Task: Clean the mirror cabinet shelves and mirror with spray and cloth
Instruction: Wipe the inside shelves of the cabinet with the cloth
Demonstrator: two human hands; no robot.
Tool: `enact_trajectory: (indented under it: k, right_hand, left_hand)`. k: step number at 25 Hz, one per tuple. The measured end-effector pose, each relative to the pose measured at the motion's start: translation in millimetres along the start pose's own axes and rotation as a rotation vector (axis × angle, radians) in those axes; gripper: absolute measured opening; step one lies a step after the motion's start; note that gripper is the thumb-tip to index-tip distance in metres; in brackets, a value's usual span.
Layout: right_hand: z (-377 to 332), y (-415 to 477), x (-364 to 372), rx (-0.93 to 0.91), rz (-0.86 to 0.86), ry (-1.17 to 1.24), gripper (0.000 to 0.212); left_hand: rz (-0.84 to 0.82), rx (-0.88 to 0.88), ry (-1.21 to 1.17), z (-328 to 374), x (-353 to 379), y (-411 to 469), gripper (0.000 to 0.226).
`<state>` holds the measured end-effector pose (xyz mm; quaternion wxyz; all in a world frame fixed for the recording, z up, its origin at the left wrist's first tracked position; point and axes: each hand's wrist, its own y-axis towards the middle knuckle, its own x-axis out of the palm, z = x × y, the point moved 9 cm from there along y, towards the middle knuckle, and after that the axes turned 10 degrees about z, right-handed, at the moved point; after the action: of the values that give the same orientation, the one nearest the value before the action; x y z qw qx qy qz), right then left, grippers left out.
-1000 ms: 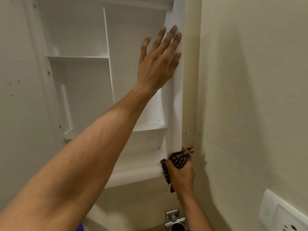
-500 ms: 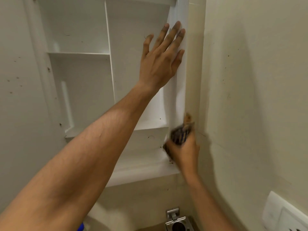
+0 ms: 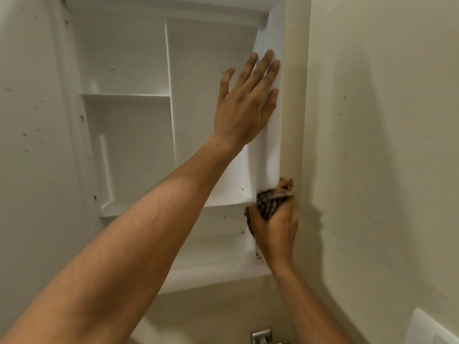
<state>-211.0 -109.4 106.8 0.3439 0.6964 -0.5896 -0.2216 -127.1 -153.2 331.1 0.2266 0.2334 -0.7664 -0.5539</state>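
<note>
Head view.
1 white cabinet [image 3: 124, 58] on the wall [image 3: 385, 145], w/ 1 vertical divider [image 3: 170, 95]. 2 shelves plainly seen: upper shelf [image 3: 126, 96] on L, mid shelf [image 3: 228, 198] on R.
2 hands in view.
L hand [image 3: 244, 105]: grip slack, fingers straight, palm flat on cabinet's R frame edge, holds nothing.
R hand [image 3: 275, 232]: grip closed round 1 dark checked cloth [image 3: 269, 202], bunched, pressed to lower R frame edge beside mid shelf end.
1 switch plate [image 3: 432, 328] at lower R corner; 1 metal fitting [image 3: 260, 335] at bottom edge.
</note>
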Motion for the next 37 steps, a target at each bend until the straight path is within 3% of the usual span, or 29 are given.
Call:
enact_trajectory:
  k: [4,13,16,19,22,25,28,30,34,37]
  right_hand:
    - [-83,90,14,-0.209,0.093,-0.007,0.080]
    - [-237,232,29,-0.511,0.265,-0.072,0.071]
    - [-250,230,37,-0.669,0.238,-0.177,0.063]
    - [-268,228,33,-0.880,0.155,-0.212,0.054]
    - [-311,204,60,-1.096,-0.053,-0.298,0.056]
    - [-378,151,107,-1.294,-0.211,-0.248,0.050]
    - [-426,107,140,-1.300,-0.241,-0.137,0.029]
    - [-439,90,157,-1.285,-0.261,-0.124,0.026]
    - [-446,71,159,-1.411,-0.319,-0.233,0.037]
    - [-419,66,149,-1.360,-0.247,-0.008,0.057]
  left_hand:
    - [-0.077,0.038,0.005,-4,-10,13,0.047]
    - [-0.017,0.084,0.229,-78,-62,64,0.048]
    - [-0.012,-0.018,0.263,-121,-84,79,0.048]
    - [0.043,-0.055,0.093,-143,-105,89,0.046]
    - [0.182,-0.079,-0.116,-151,-130,94,0.041]
    - [0.304,-0.155,-0.178,-157,-151,97,0.040]
    - [0.408,-0.227,-0.118,-170,-178,96,0.046]
    - [0.448,-0.265,-0.068,-183,-196,95,0.048]
    - [0.276,-0.343,0.020,-204,-199,96,0.048]
    - [0.098,-0.257,0.173,-199,-183,98,0.052]
